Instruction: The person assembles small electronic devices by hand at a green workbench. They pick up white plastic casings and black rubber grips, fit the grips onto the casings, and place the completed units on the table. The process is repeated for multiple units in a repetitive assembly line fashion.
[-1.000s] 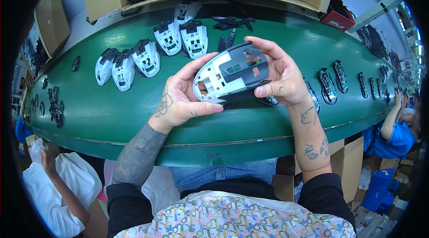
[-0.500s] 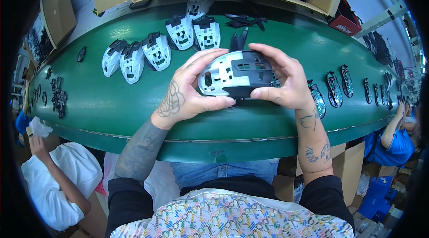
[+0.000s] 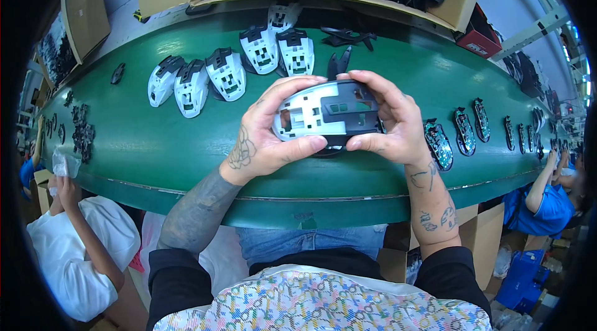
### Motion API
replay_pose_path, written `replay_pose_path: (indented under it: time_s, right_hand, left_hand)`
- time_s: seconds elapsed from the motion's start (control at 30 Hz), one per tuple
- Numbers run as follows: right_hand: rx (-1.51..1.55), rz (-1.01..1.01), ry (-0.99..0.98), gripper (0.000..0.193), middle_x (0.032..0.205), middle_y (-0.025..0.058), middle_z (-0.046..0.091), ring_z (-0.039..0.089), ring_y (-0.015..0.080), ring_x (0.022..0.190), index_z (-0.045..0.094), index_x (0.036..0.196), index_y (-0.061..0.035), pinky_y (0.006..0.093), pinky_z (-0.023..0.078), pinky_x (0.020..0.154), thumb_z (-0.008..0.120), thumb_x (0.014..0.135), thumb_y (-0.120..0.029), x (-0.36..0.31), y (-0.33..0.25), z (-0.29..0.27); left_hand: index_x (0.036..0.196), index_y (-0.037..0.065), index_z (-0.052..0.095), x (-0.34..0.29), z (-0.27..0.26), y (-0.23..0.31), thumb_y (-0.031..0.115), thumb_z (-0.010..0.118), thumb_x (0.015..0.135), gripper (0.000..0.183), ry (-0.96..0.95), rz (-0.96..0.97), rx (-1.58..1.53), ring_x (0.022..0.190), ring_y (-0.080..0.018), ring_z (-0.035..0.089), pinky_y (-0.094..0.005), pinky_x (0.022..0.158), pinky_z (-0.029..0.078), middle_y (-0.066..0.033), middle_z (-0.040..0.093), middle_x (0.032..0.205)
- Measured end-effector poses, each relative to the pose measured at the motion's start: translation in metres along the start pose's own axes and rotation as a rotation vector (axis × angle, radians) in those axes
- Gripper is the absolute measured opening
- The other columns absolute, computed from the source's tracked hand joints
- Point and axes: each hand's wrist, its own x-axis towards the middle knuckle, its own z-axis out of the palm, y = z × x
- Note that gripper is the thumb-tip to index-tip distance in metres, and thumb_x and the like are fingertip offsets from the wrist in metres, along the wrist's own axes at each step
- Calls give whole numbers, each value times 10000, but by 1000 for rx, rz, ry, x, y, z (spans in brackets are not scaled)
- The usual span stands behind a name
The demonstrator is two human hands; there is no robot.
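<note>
A white and black computer mouse shell (image 3: 323, 112) with square cut-outs is held level above the green table, between my two hands. My left hand (image 3: 266, 129) grips its white end, thumb along the near side and fingers over the far side. Around the black end closes my right hand (image 3: 393, 118), its thumb on the near edge. The underside of the shell is hidden. Just beyond it lies a black forked plastic part (image 3: 339, 63). Several similar shells, such as this white one (image 3: 226, 74), rest farther off to the left.
Green circuit boards in black bases (image 3: 464, 130) lie to the right. Small black parts (image 3: 82, 132) are heaped at the left. A cardboard box (image 3: 348, 2) of black parts stands at the far edge. Co-workers sit at both sides, one in a white shirt (image 3: 93, 256).
The shell has tilted slightly in my hands, and more of its top faces up. My left hand has shifted a little. At left, the co-worker's hands have moved with a clear bag.
</note>
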Motion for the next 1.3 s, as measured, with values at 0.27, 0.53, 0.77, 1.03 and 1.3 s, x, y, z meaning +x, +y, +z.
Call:
replay_pose_path:
  time_s: [0.27,0.53,0.77,1.03,1.3]
  right_hand:
    - [366,159,17,752,1296,146,533,547,209,1180,422,1370,39,351,453,1023,818,743,-86,3,5,-4]
    - [409,265,-79,735,1277,150,547,569,205,1146,418,1377,26,346,459,1010,792,745,-15,6,2,-19]
    - [115,524,106,660,1212,105,594,575,177,1113,437,1374,-8,307,441,994,752,804,-121,-2,35,-156]
    - [-25,624,357,633,1386,136,499,508,192,1217,373,1442,9,289,374,1035,574,843,47,-30,87,-262]
    - [-1162,540,437,499,1268,227,579,558,329,1188,597,1272,-77,381,431,1008,633,810,-262,9,85,-201]
  left_hand:
    - [1361,1,470,1,-3,4,258,859,692,815,-48,-149,-86,1184,-218,547,-332,974,469,-143,543,1297]
    - [1433,-33,351,-1,-8,7,219,843,719,903,-183,-90,305,1206,-231,531,-347,1032,420,-185,519,1329]
    - [1214,-51,544,21,-23,1,318,724,835,558,-60,-8,664,1141,-344,574,-398,976,458,-214,582,1225]
    - [1110,-46,588,72,-25,-46,429,714,788,587,31,105,1368,1011,-367,575,-428,862,477,-203,611,1035]
    - [1155,19,590,91,-14,-41,560,733,699,722,-92,-274,1590,1021,-340,591,-431,847,481,-188,640,1032]
